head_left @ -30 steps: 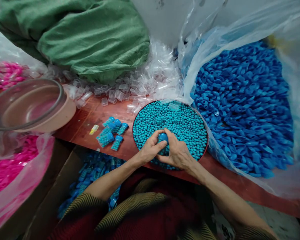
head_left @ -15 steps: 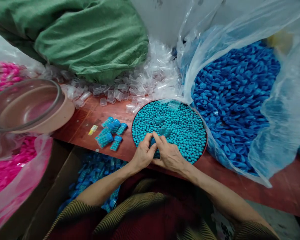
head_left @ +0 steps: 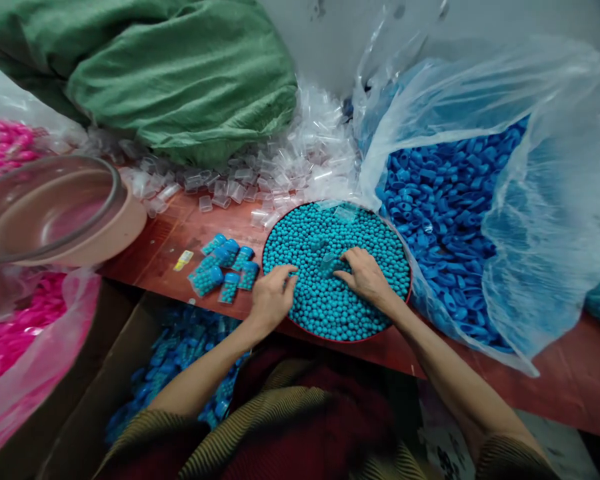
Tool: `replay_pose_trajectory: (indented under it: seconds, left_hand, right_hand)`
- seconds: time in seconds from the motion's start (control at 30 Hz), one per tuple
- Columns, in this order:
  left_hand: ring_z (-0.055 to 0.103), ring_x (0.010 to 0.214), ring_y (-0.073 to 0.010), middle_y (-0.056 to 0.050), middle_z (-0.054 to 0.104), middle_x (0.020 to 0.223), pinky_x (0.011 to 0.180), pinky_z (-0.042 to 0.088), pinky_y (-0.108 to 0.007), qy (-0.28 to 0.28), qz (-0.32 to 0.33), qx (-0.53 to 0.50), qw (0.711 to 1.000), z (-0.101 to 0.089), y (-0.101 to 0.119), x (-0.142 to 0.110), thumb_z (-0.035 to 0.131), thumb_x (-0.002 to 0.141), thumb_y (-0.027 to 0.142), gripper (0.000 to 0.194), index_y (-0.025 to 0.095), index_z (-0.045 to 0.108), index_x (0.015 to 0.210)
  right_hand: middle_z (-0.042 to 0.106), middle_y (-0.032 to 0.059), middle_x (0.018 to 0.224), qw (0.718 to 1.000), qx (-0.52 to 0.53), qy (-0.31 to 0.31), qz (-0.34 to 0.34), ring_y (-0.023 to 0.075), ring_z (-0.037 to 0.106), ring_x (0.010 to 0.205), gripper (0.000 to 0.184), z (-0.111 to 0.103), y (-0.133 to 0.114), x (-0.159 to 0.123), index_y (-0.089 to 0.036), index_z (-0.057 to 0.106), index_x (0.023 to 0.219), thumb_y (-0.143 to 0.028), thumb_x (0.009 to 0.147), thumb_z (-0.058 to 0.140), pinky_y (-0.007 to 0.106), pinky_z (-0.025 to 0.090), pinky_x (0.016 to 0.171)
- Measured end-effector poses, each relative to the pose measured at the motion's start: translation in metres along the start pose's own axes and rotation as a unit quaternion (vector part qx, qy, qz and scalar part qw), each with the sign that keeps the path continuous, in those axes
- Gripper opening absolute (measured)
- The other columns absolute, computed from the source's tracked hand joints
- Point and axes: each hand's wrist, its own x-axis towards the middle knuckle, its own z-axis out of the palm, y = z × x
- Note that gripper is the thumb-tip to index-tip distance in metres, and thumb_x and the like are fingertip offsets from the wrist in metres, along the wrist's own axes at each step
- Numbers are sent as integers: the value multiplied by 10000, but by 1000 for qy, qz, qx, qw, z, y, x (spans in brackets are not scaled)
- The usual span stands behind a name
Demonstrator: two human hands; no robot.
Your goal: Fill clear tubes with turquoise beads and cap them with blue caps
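Note:
A round red-rimmed tray [head_left: 403,313] heaped with small teal beads [head_left: 330,307] sits on the red table edge in front of me. My left hand [head_left: 271,298] lies on the tray's left rim, fingers stretched out and holding nothing, just right of several bead-filled, blue-capped vials [head_left: 225,268]. My right hand [head_left: 366,275] rests flat on the beads in the middle of the tray. Its fingertips are next to a clear empty vial [head_left: 328,261] lying among the beads.
A plastic bag of blue caps [head_left: 445,207] lies right of the tray, a pile of clear vials [head_left: 290,167] behind it. A green sack [head_left: 180,73], a pink bowl [head_left: 70,223], a bag of pink pieces [head_left: 10,333] and a box of filled vials [head_left: 180,347] stand left.
My hands, which were closed together on a blue-capped vial, have parted. One more filled vial lies in the group at left. The bag's plastic has sagged over the blue caps.

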Motion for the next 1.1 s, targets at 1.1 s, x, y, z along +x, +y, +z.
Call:
replay_pose_trajectory:
  seconds: [1.1]
  left_hand:
    - [578, 654, -145, -4, 556, 755, 501, 400, -217, -244, -165, -364, 884, 48, 3, 45, 594, 728, 469, 366, 183, 477, 925]
  right_hand:
    - [552, 255, 1191, 878, 109, 177, 432, 315, 517, 1111, 532, -32, 188, 8, -42, 563, 1188, -407, 802, 530, 447, 392, 939]
